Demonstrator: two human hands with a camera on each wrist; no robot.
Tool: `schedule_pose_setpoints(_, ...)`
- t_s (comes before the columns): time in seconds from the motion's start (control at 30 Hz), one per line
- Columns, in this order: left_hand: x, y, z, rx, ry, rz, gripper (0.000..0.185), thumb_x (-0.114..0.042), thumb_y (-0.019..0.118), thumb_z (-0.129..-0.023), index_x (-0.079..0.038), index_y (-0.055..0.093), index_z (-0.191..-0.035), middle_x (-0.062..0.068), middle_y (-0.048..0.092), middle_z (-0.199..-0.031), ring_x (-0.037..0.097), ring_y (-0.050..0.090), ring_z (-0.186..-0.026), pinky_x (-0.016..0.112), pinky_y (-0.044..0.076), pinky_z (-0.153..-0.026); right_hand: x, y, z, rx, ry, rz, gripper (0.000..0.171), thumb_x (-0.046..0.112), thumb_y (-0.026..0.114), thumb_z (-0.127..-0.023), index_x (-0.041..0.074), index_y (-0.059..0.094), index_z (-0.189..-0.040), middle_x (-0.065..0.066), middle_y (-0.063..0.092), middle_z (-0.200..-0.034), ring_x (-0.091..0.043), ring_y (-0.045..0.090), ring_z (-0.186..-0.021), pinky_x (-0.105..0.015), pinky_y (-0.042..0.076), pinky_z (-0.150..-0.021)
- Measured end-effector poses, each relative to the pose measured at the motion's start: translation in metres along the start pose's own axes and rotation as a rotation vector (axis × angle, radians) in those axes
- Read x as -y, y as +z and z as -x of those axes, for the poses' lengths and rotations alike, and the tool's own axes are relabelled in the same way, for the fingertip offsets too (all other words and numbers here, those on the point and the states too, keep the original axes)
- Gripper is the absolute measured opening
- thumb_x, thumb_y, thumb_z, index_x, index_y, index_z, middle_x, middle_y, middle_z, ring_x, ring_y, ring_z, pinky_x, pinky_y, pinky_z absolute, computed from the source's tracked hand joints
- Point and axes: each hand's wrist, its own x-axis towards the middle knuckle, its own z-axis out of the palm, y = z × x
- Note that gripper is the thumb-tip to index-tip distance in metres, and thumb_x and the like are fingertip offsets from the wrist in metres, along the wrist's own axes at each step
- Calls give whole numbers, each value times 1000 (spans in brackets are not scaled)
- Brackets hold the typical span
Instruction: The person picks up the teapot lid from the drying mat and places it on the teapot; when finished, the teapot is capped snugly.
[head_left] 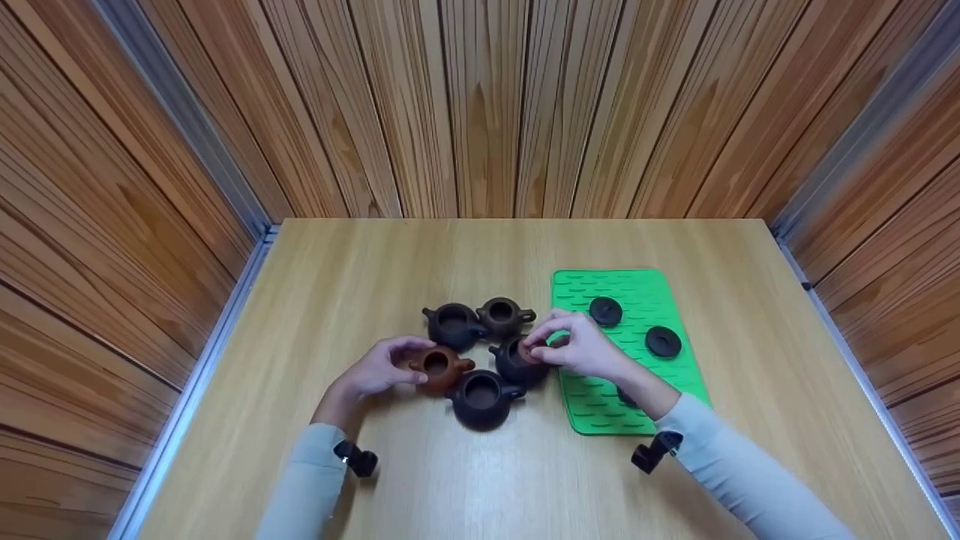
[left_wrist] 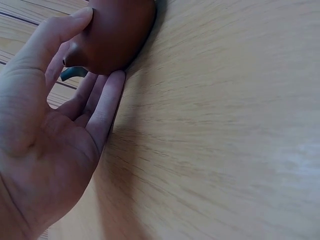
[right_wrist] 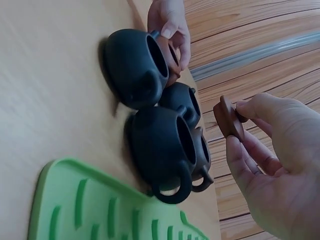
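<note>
My left hand [head_left: 384, 367] holds a reddish-brown teapot [head_left: 435, 385] from its left side, the thumb near and the fingers on the far side. The teapot is lidless and stands upright on the table. In the left wrist view its spout [left_wrist: 76, 56] points into the palm. Between thumb and fingertips, my right hand [head_left: 589, 349] pinches a reddish-brown lid [right_wrist: 228, 119]. That lid is tilted on edge in the air, and from the head it overlaps a dark teapot [head_left: 516, 373]. Another dark teapot [head_left: 482, 418] stands just right of the brown one.
Behind these stand a black teapot [head_left: 452, 335] and a dark brown teapot [head_left: 502, 324], both lidless. A green ridged mat [head_left: 607, 416] lies to the right, bearing dark lids [head_left: 664, 342], one partly under my right forearm. Wood-panelled walls [head_left: 480, 112] enclose the table.
</note>
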Motion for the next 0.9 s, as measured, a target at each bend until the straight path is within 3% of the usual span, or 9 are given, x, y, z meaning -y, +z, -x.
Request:
schedule_pose_setpoints(0.37, 2, 0, 1, 3, -4, -6, 58, -10, 81, -84, -7, 60, -138, 18, 60, -142, 29, 60, -126, 21, 47, -101, 3, 21, -20, -18, -42, -62, 17, 18, 82, -85, 13, 81, -101, -12, 71, -110, -24, 62, -111, -52, 56, -95)
schedule_pose_setpoints(0.67, -1, 1, 3, 15, -21, 8, 57, -11, 81, -85, -9, 60, -138, 17, 63, -138, 28, 61, -122, 22, 49, -99, 7, 43, -38, -22, -74, -79, 15, 18, 80, -87, 14, 81, -102, -10, 70, -110, -13, 63, -104, -31, 58, -88)
schedule_pose_setpoints(0.9, 1, 0, 2, 19, -15, 17, 57, -11, 80, -85, -10, 60, -139, 17, 62, -140, 32, 61, -126, 23, 48, -102, 17, 59, -53, -7, -81, -113, 18, 19, 81, -87, 13, 80, -103, -12, 69, -109, -18, 65, -102, -38, 59, -89)
